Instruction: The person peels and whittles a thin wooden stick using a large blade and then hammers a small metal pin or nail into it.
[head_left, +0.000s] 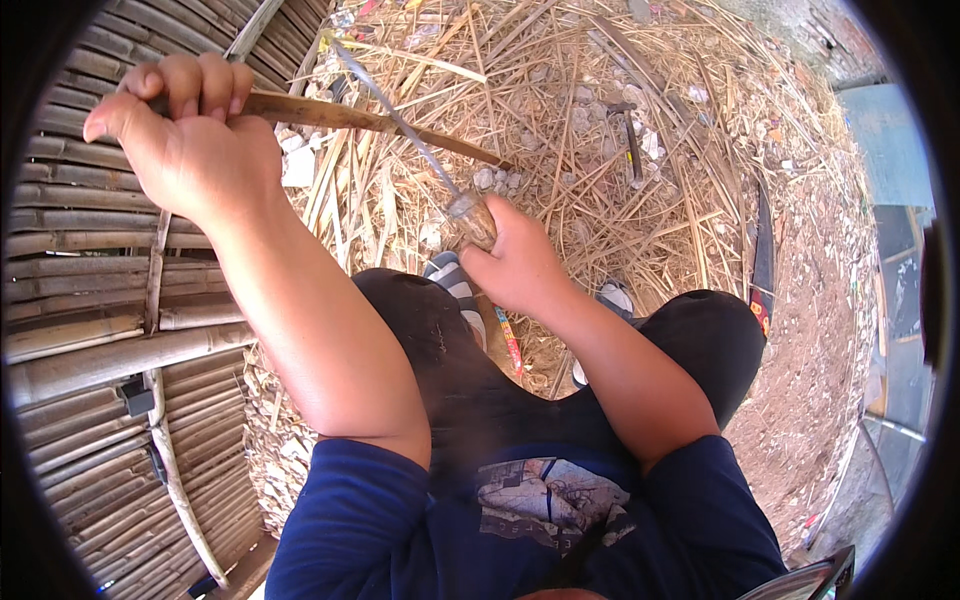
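Observation:
My left hand (200, 130) is raised at the upper left, its fingers wrapped round one end of a brown bamboo strip (340, 115). The strip slants down to the right, over the littered ground. Close above my knees, my right hand (520, 255) grips the wooden handle of a long knife (472, 218). Its narrow blade, seen almost edge-on, points up and left and crosses the strip in the picture. Whether blade and strip touch, I cannot tell.
Bamboo shavings and splints (560, 90) cover the ground ahead. A hammer (632, 145) with a black and yellow handle lies there. Further right is a saw (762, 250), partly hidden by my knee. A bamboo slat wall (90, 220) stands close on the left; bluish panels (890, 150) stand far right.

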